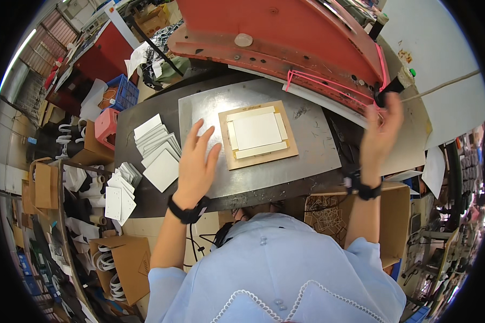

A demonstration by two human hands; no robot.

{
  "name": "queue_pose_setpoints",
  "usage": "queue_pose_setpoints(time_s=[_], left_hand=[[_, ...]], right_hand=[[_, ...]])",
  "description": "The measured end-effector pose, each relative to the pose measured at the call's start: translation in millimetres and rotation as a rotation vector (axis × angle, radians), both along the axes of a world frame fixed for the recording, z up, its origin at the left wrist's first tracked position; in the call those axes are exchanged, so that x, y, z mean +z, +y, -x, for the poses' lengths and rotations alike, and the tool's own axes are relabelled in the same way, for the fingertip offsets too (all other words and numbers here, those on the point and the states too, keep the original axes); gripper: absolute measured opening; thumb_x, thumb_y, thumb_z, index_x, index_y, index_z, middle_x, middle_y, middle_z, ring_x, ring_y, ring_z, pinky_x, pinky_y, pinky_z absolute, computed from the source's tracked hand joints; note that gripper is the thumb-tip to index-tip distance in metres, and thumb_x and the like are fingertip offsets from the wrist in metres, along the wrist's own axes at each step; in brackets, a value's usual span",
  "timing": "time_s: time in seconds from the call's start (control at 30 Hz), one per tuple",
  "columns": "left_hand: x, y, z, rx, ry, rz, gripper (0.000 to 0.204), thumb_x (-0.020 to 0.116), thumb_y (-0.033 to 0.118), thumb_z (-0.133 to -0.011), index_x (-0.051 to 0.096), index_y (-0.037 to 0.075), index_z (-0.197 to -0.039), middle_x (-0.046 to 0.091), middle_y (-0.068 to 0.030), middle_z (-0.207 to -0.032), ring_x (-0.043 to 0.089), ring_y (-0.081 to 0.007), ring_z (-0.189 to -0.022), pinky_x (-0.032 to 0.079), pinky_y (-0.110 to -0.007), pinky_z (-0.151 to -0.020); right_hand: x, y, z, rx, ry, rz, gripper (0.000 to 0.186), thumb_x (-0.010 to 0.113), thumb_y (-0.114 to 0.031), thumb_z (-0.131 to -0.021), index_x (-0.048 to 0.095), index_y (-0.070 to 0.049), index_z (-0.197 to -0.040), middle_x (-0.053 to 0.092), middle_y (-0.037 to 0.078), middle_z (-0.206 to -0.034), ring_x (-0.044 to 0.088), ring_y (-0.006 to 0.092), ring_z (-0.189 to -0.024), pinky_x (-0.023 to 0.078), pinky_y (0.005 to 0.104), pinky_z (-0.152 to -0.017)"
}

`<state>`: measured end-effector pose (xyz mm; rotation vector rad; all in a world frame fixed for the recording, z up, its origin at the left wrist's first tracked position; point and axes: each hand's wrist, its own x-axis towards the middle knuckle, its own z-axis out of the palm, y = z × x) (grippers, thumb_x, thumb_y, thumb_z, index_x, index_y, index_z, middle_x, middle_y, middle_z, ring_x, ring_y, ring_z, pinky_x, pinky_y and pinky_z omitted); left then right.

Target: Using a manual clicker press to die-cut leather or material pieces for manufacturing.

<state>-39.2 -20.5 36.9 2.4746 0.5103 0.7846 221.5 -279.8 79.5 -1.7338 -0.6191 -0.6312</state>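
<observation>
- My pale blue shirt point(275, 269) fills the bottom of the view, with both forearms rising from it, each with a black wristband.
- Just past my right elbow stands an open cardboard box point(396, 226) with thin cut-out scraps inside.
- My left hand point(196, 161) hovers over the grey metal plate point(312, 145), fingers spread and loose, gripping nothing.
- Just left of that hand lies a fanned stack of white square sheets point(159, 148) on the dark bench; a second heap of white squares point(121, 194) sits lower left, off the bench edge.
- To the right of my left hand, near the middle of the plate, lies a brown board point(258, 159) with a white square sheet point(257, 131) on top, framed by pale strips. Neither hand touches it.
- My right hand point(381, 126) is raised at the right side, fingers up against the pink cord point(328, 81) by a black knob; I cannot tell whether they are closed on it.
- The cord runs along the lower edge of the big red press head point(285, 32), which overhangs the far side of the plate.
- Far left, a blue crate point(125, 91) sits beside a pink box point(106, 126).
</observation>
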Motion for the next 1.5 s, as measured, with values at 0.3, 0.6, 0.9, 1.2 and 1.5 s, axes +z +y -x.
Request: queue_pose_setpoints(time_s=[0.3, 0.6, 0.9, 1.2, 1.5], left_hand=[[20.6, -53.6, 50.8, -0.41, 0.219, 0.505, 0.021, 0.062, 0.008, -0.094, 0.066, 0.003, -0.114, 0.07, -0.0115, -0.106, 0.067, -0.0192, -0.087, 0.052, -0.03, -0.076], [34.7, -86.1, 34.8, -0.563, 0.131, 0.504, 0.022, 0.061, 0.011, -0.095, 0.065, 0.004, -0.115, 0.07, -0.011, -0.1, 0.068, -0.0227, -0.086, 0.053, -0.031, -0.075], [78.2, -112.4, -5.6, -0.669, -0.025, 0.504, 0.041, 0.067, 0.006, -0.09, 0.058, 0.005, -0.13, 0.065, -0.0104, -0.116, 0.066, -0.0198, -0.093, 0.054, -0.03, -0.078], [97.2, -117.5, -7.4, -0.696, -0.328, 0.671, 0.085, 0.078, 0.014, -0.083, 0.026, -0.002, -0.15, 0.043, -0.0177, -0.147, 0.042, -0.0289, -0.136, 0.033, -0.038, -0.112], [99.4, -97.9, 42.4, -0.379, -0.673, 1.008, 0.059, 0.039, 0.054, -0.099, 0.051, -0.002, -0.114, 0.061, -0.0123, -0.088, 0.06, -0.0181, -0.082, 0.048, -0.032, -0.08]], right_hand=[[17.3, -22.1, -105.1, 0.221, 0.321, -0.212, 0.051, 0.076, -0.019, -0.084, 0.054, 0.005, -0.122, 0.06, 0.01, -0.112, 0.056, 0.0176, -0.102, 0.043, 0.0299, -0.093], [28.8, -29.9, -38.6, 0.277, 0.329, -0.153, 0.053, 0.068, -0.006, -0.086, 0.045, 0.005, -0.132, 0.056, 0.01, -0.121, 0.054, 0.0183, -0.11, 0.042, 0.0309, -0.098], [21.4, -70.6, 59.1, 0.674, 0.496, 0.015, 0.078, 0.065, -0.01, -0.089, 0.021, 0.005, -0.152, 0.032, 0.02, -0.154, 0.029, 0.0308, -0.145, 0.024, 0.0423, -0.118], [52.7, -103.4, -59.9, 0.191, 0.275, -0.039, 0.052, 0.042, -0.033, -0.106, 0.039, 0.002, -0.145, 0.043, 0.016, -0.148, 0.038, 0.0252, -0.14, 0.026, 0.0395, -0.118], [64.2, -34.3, -13.4, 0.707, 0.558, -0.423, 0.061, 0.037, -0.049, -0.105, 0.049, 0.003, -0.134, 0.061, 0.015, -0.123, 0.052, 0.0228, -0.12, 0.034, 0.0357, -0.106]])
